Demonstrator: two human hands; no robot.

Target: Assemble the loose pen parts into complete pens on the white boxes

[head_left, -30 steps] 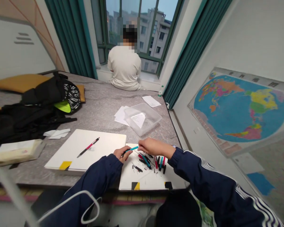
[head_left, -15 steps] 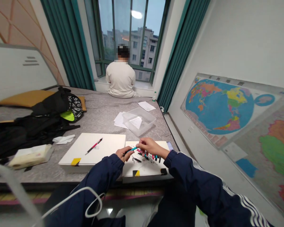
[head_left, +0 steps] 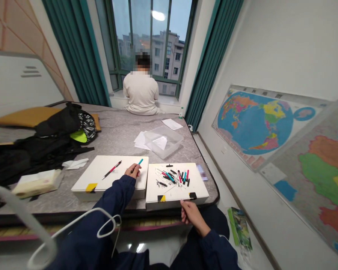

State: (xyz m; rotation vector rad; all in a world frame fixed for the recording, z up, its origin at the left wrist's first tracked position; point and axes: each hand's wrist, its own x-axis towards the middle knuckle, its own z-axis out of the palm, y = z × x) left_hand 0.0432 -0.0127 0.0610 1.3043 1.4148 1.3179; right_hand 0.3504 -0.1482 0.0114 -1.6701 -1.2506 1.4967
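First, left fingers (head_left: 131, 169): curled narrowly around a teal pen barrel (head_left: 140, 161), which sticks up and out past the left hand (head_left: 133, 170).
Right fingers (head_left: 184, 205): nearly straight and loosely together, holding nothing, their tips at the front edge of a white board (head_left: 195, 185); the right hand (head_left: 192, 217) lies below that edge.
Just past the right fingertips: a scattered heap of pen parts (head_left: 171, 179) on that board, with black, pink and teal barrels among thin metal pieces.
Under the left fingers: a second white board (head_left: 101, 183), with a pink mechanical pencil (head_left: 112, 169) lying on it, well apart from the hand.
Beside the right board, away from both hands: a small pixelated object (head_left: 202, 172), too blurred to name.
Ahead of the fingers: a transparent plastic box (head_left: 169, 144) with paper inside, loose white papers (head_left: 141, 139) touching its left side, and a lone white sheet (head_left: 171, 124) beyond it.
Left of the left fingers: a cream packet (head_left: 38, 183) and a black backpack (head_left: 59, 129).
Far ahead: a seated person (head_left: 141, 93) faces a window (head_left: 154, 45).
Right of the fingers: a world map (head_left: 255, 120) on the wall.
In the way: a white cable (head_left: 73, 225) crosses in front of the left sleeve (head_left: 112, 195).
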